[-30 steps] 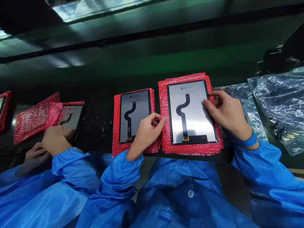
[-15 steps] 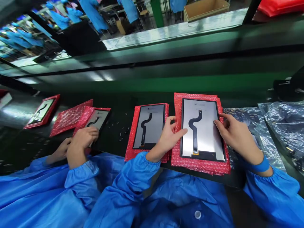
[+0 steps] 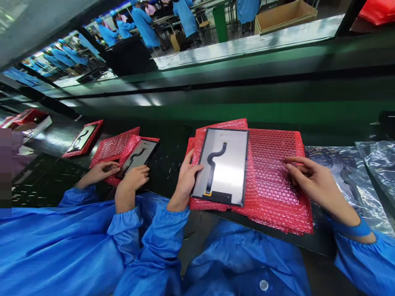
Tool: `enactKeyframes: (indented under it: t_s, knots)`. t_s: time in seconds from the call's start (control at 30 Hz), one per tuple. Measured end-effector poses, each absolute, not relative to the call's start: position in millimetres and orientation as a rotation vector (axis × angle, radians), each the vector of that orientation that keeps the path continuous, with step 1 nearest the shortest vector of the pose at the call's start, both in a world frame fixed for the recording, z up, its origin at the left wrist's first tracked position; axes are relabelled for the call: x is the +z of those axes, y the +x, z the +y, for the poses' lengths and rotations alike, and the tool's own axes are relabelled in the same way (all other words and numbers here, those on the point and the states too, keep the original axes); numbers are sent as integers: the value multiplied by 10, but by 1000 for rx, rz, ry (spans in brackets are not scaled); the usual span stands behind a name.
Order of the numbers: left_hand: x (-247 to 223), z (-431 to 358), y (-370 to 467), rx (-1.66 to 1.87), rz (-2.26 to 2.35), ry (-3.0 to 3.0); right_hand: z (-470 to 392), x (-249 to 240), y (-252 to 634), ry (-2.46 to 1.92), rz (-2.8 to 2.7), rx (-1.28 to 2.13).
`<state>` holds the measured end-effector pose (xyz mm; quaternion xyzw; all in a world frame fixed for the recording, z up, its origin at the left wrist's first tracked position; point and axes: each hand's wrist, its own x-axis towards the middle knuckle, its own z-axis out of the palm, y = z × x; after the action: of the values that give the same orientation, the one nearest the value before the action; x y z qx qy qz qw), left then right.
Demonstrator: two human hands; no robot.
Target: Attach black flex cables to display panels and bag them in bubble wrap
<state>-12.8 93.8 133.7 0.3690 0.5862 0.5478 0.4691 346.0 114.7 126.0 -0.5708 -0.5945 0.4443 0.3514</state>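
My left hand (image 3: 187, 176) grips the left edge of a display panel (image 3: 230, 164), thumb on top of its face. The panel is grey with a dark border and a curved black ribbon cable (image 3: 211, 164). It lies on a red bubble-wrap sleeve, tilted slightly, over the left pile, and the sleeve overlaps the right pile. My right hand (image 3: 311, 179) rests at the right side of a stack of red bubble-wrap sleeves (image 3: 274, 172). Its index finger is stretched out and its thumb lies just below; no held thing shows between them.
At left, a co-worker's hands (image 3: 132, 181) touch another display panel (image 3: 140, 154) beside red bubble wrap. A further panel (image 3: 82, 137) lies beyond. Clear plastic bags (image 3: 348, 176) holding dark parts are at right. Small bits lie on the dark table; a green ledge runs behind.
The display panel and its sleeve have moved left from the right pile onto the left one, with my left hand. Bare bubble wrap now shows beside my right hand.
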Motion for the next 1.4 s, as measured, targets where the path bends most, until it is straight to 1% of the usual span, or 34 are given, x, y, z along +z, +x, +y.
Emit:
enactKeyframes:
  t_s: [0.1,0.23,0.4,0.7,0.8,0.87,0.97,1.03,1.13,1.23,1.4]
  knots:
    - [1342,961,-462,1374,1571,931,1153,1248,3457,-1484,-1561,1130]
    - [1291,998,-689,1327,1683,903,1160,1222,3459,-1494,-1553,1119]
    - [1241,1034,-792,1273,1676,873,1173,1169,3481,-1493,-1564,1126]
    - [1193,1022,-868,1280,1707,962,1157,1165,3466,-1478,-1585,1112]
    - [1173,988,-935,1266,1759,1066,1153,1145,3476,-1470,-1601,1088]
    - [1203,947,-975,1243,1878,1201,1161,1122,3491,-1469,-1610,1080]
    - [1332,852,-928,1176,2147,1431,1187,1093,3512,-1476,-1608,1079]
    - [1448,782,-772,1148,2200,1549,1198,1105,3522,-1482,-1591,1061]
    - [1600,702,-364,1135,2020,1775,1170,1216,3541,-1482,-1533,987]
    - [1693,676,113,1073,1665,2086,1066,1450,3586,-1505,-1442,901]
    - [1676,718,663,922,1125,2409,704,1836,3787,-1672,-1247,816]
